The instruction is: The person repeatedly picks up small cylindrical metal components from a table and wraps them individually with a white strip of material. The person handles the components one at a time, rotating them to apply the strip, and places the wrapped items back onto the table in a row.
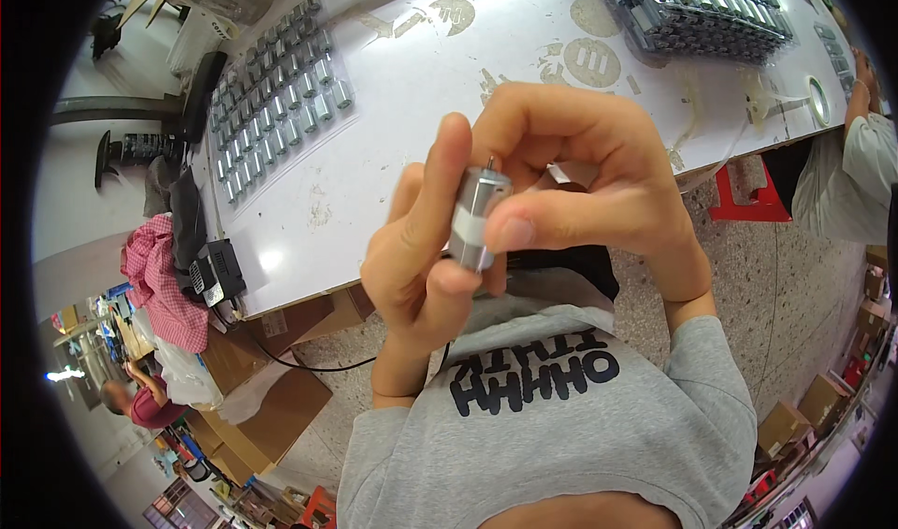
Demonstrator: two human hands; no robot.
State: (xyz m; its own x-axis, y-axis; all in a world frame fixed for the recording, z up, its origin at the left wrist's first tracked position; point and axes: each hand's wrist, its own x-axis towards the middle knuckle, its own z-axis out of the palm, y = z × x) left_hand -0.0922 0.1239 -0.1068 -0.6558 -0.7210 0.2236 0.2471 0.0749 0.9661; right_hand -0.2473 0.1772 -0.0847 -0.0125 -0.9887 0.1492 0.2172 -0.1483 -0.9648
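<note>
A small silver electric motor (479,202) is held up in front of my chest, its thin shaft pointing up and away. A whitish band runs round the middle of its can. My left hand (416,239) grips it from the left, with the fingers along its side and under its lower end. My right hand (589,164) is curled round the other side, and its thumb presses on the motor by the band. Behind the right thumb a small whitish piece (571,173) shows between the fingers; its kind is unclear.
On the white table (393,136), a clear tray holds rows of motors (281,99) at left. Stacked trays of motors (697,10) stand at the far right, near a tape roll (818,101). A black box (217,272) sits at the left edge. Another person (851,173) is at right.
</note>
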